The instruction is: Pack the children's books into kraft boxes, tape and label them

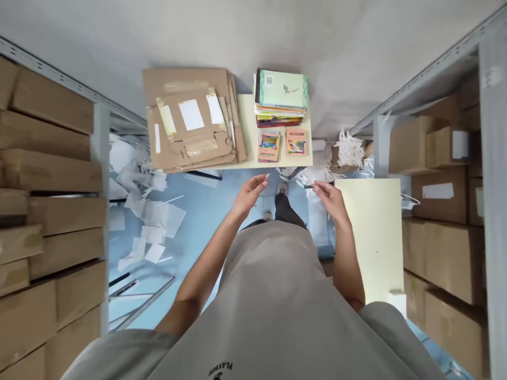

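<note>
My left hand point(250, 194) hovers in front of the pale table point(249, 126), fingers loosely bent and nothing clearly held. A tiny white spot shows at its fingertips; I cannot make out what it is. My right hand point(332, 199) is raised opposite it, its fingers also loosely bent and apparently holding nothing. Nearest the hands on the table lie a small orange box-like item point(269, 146) with a colourful picture and a similar orange item point(296, 142). Behind them rises a stack of books point(282, 89) with a light green cover on top.
Flattened cardboard point(198, 145) is piled on the table's left. Shelves of cardboard boxes point(63, 216) line the left, with more boxes point(447, 248) on the right. Scattered paper point(152, 221) covers the blue floor. A second pale tabletop point(372, 232) stands beside my right arm.
</note>
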Motion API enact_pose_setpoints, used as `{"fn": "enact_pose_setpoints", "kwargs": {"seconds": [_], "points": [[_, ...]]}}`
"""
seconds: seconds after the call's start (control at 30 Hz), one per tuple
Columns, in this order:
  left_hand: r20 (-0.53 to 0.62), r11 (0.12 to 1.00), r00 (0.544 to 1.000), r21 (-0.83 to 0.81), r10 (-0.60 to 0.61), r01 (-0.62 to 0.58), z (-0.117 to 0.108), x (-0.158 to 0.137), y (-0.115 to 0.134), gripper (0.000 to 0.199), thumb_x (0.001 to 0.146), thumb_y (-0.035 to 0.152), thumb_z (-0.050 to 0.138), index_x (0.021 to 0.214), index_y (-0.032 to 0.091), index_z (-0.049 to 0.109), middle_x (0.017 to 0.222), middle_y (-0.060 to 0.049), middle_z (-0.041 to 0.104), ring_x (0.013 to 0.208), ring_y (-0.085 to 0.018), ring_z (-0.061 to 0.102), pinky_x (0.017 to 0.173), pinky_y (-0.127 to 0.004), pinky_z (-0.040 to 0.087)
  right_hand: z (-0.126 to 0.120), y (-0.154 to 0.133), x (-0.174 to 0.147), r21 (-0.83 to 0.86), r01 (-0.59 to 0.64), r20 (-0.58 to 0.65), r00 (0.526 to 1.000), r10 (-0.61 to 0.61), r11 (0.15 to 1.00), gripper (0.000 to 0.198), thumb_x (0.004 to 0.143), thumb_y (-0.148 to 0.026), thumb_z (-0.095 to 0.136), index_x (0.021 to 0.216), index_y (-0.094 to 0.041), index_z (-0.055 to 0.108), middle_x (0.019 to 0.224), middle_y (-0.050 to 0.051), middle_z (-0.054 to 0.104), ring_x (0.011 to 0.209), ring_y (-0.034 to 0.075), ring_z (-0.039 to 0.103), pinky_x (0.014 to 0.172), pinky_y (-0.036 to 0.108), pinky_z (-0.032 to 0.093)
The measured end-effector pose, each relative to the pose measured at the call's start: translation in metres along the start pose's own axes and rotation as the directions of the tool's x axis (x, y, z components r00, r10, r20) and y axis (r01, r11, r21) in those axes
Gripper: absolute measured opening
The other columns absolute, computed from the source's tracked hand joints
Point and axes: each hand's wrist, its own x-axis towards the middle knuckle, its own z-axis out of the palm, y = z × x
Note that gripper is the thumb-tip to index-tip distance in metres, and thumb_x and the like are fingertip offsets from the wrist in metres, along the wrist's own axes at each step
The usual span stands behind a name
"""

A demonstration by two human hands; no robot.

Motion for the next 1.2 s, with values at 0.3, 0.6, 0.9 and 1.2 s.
{"fn": "enact_pose_setpoints", "kwargs": {"seconds": [0.3,0.6,0.9,1.2], "points": [[-0.144,1.000,0.990,-0.019,-0.003,0.000,0.013,0.107,0.040,0.064,0.093,0.060,0.090,0.139,0.017,0.081,0.156,-0.020,0.081,0.154,-0.039,0.071,0.138,-0.057,0.048,0.014,-0.013,0.176,-0.052,0.073,0.176,0.982,-0.063,0.996,0.067,0.091,-0.080,0.083,0.124,-0.022,0.089,0.133,0.016,0.091,0.127,0.038,0.086,0.122,0.058,0.065],[-0.187,0.996,0.978,0.006,-0.090,0.093,0.035,0.192,0.034,0.055,0.096,0.047,0.086,0.140,0.014,0.079,0.154,-0.021,0.081,0.152,-0.039,0.072,0.137,-0.055,0.049,0.020,0.003,0.288,-0.397,-0.064,0.118,0.986,0.120,0.916,0.037,0.098,-0.047,0.081,0.123,-0.020,0.084,0.129,0.015,0.091,0.126,0.036,0.086,0.116,0.049,0.065],[-0.129,0.967,0.966,0.096,-0.222,0.235,0.047,0.234,0.042,0.047,0.100,0.036,0.079,0.142,0.015,0.081,0.157,-0.020,0.080,0.153,-0.037,0.072,0.138,-0.053,0.049,0.037,0.016,0.302,-0.698,-0.287,0.024,0.906,0.422,0.656,0.061,0.098,-0.052,0.092,0.143,-0.019,0.067,0.138,0.019,0.087,0.138,0.036,0.081,0.108,0.038,0.061],[-0.136,0.965,0.968,0.127,-0.211,0.228,0.033,0.241,0.054,0.050,0.099,0.044,0.081,0.141,0.017,0.081,0.157,-0.019,0.080,0.155,-0.038,0.070,0.135,-0.052,0.052,0.041,0.025,0.303,-0.720,-0.322,0.025,0.873,0.487,0.615,0.052,0.101,-0.049,0.086,0.140,-0.021,0.066,0.147,0.021,0.085,0.141,0.036,0.080,0.105,0.037,0.060]]}}
